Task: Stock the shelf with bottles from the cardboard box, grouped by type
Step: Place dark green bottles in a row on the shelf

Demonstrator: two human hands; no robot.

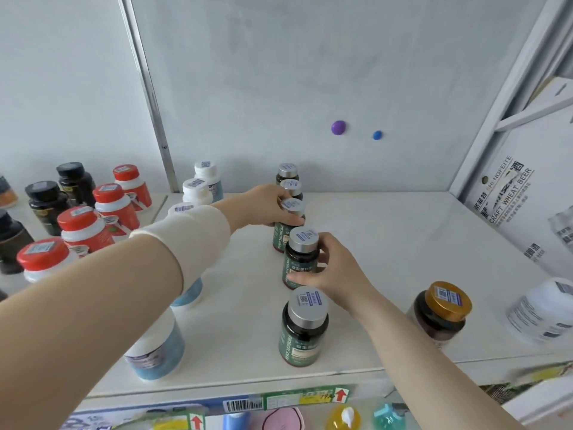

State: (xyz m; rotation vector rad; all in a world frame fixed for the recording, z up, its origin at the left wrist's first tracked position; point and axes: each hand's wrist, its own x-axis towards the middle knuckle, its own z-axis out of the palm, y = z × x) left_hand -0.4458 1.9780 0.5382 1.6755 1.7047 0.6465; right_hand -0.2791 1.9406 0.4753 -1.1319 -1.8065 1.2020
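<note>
Shelf [387, 274], white, mid-stocking.

- Silver-capped green-label bottles: one file of five running from the back wall toward the front edge. Front bottle [304, 328] stands free near the front edge.
- Left hand [269, 209]: closed around the third bottle [290, 225], fingers at cap and shoulder.
- Right hand [333, 268]: gripping the fourth bottle [301, 259] at its side, base apparently on the shelf.
- White-capped blue-label bottles [158, 352]: file toward the left edge, partly hidden by the forearm.
- Gold-capped bottle [441, 311]: alone, near the right edge.
- Red-capped bottles [83, 225]: neighbouring bay, left.
- Cardboard box: not in view.

Handling note: slide both held bottles into line, bases flat, labels forward, gaps even; keep the left forearm clear of the white caps beneath it.
</note>
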